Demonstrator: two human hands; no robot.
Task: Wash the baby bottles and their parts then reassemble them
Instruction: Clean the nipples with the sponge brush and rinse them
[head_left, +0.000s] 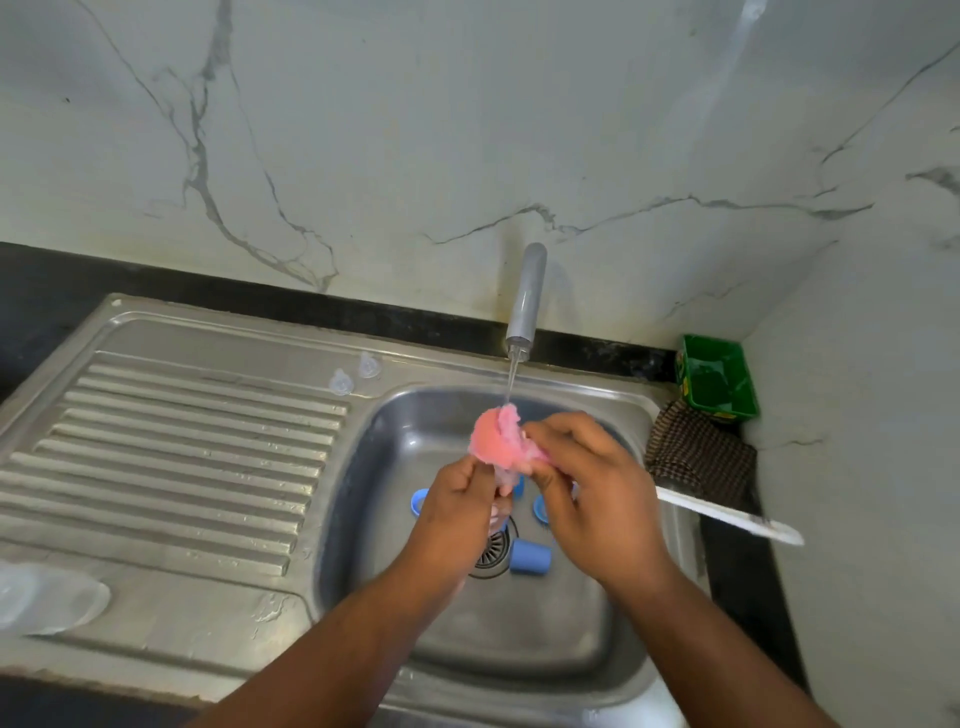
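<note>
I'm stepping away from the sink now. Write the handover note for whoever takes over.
Left hand and right hand both grip the pink scrubber under the running tap, over the sink basin.
A blue cap and blue rings lie in the basin by the drain. Two clear teats sit at the drainboard's far edge, and a blurred clear piece lies at its near left.
Done: parts taken apart.
Left: scrub and rinse the blue parts, then reassemble.
</note>
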